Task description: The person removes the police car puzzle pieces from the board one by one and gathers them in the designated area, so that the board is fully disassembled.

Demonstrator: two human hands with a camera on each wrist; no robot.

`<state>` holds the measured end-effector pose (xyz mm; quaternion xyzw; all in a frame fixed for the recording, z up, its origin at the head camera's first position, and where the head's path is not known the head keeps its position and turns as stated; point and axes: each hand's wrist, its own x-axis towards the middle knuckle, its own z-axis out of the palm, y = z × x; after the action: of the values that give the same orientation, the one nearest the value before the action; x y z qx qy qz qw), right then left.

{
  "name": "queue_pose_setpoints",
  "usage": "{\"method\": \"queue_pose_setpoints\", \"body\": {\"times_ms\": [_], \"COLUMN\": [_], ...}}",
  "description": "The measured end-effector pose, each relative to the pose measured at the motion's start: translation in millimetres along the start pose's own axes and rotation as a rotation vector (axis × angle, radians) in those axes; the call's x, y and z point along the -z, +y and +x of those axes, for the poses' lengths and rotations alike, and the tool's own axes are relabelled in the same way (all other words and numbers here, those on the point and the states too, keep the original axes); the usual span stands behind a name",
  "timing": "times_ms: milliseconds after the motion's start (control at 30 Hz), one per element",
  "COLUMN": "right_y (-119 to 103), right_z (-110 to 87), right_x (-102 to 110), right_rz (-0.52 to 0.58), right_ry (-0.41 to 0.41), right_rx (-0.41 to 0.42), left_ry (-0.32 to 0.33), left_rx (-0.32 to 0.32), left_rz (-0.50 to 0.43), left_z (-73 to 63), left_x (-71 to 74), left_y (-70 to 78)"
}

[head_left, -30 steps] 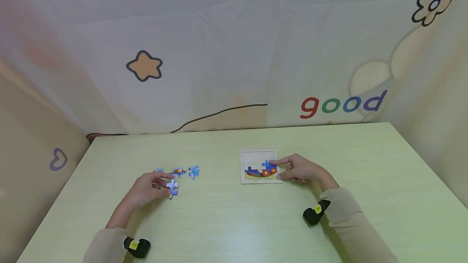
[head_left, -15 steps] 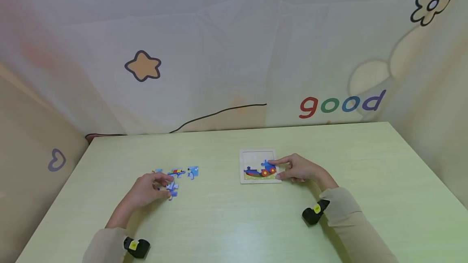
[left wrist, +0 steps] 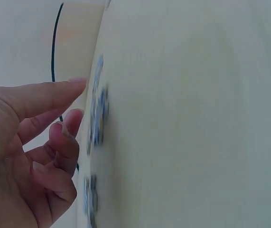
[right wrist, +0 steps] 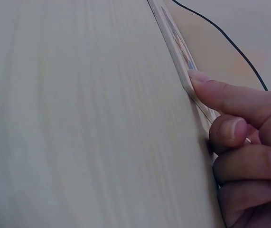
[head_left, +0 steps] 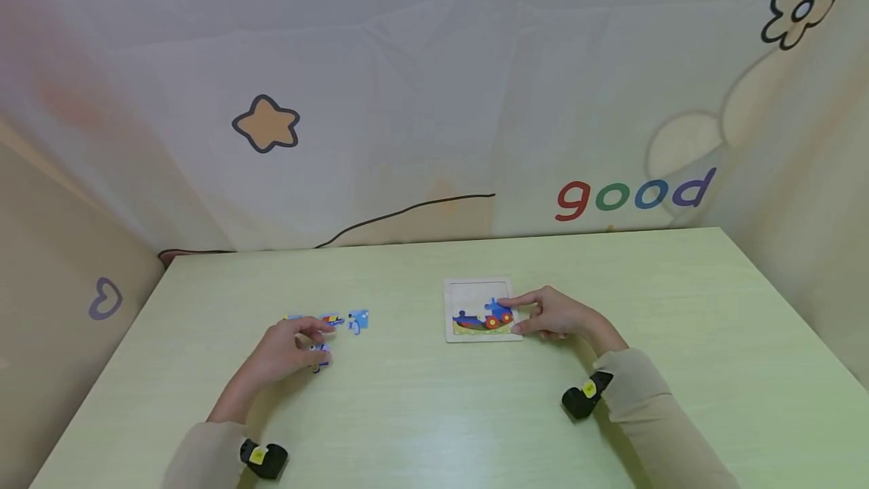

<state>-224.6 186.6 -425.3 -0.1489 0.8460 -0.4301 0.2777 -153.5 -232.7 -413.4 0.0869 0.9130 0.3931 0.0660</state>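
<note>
In the head view my left hand (head_left: 285,351) is over loose jigsaw pieces at the left, its fingertips above a blue piece (head_left: 320,357) and close to a red-and-yellow one (head_left: 333,320). The left wrist view shows the thumb and loosely bent fingers apart from the pieces (left wrist: 99,116), with nothing between them. My right hand (head_left: 560,313) grips the right edge of a square wooden puzzle tray (head_left: 449,312). Its index finger lies at the blue train piece (head_left: 498,309), and its thumb is on the lower right corner. Train pieces fill the tray's lower part; its upper part is bare.
Another blue piece (head_left: 358,321) lies right of the left hand, and a further piece (head_left: 295,317) is partly hidden behind that hand. All stand on a pale wooden table (head_left: 407,413). A printed cloth (head_left: 421,112) hangs along the table's back edge.
My left hand has shifted slightly right and forward, now covering a light blue piece that showed before at its fingertips. The right hand and tray stay put.
</note>
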Motion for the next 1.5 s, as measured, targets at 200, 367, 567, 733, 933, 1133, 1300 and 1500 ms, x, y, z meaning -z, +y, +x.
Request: {"method": "queue_pose_setpoints", "body": {"times_ms": [200,367,567,733,933,1133,1300,1500], "right_y": [3.0,3.7,1.8,2.4,4.0,5.2,5.4,5.2], "right_z": [-0.1,0.0,-1.6,-2.7,-4.9,-4.8,-4.6,-5.2], "right_x": [0.4,0.8,2.2,3.2,3.1,2.5,2.9,3.8], "right_rz": [-0.005,-0.016,-0.021,-0.009,0.018,0.04,0.051,0.062], "right_ry": [-0.01,-0.015,-0.013,-0.014,-0.006,0.041,0.054,0.039], "right_rx": [0.032,0.041,0.044,0.045,0.05,0.026,0.029,0.043], "left_ry": [-0.047,-0.073,-0.107,-0.139,-0.135,-0.147,-0.147,-0.158], "left_rx": [-0.047,-0.055,-0.092,-0.106,-0.077,-0.023,0.01,0.035], "left_rz": [-0.089,-0.147,-0.179,-0.162,-0.032,0.096,0.156,0.197], "left_z": [22.0,45.1,77.4,99.7,115.7,122.3,124.8,124.7], "left_x": [-28.3,-59.6,-101.8,-131.3,-146.6,-149.9,-151.3,-150.8], "left_y": [26.1,56.6,92.2,114.8,129.7,132.9,136.8,142.1]}}
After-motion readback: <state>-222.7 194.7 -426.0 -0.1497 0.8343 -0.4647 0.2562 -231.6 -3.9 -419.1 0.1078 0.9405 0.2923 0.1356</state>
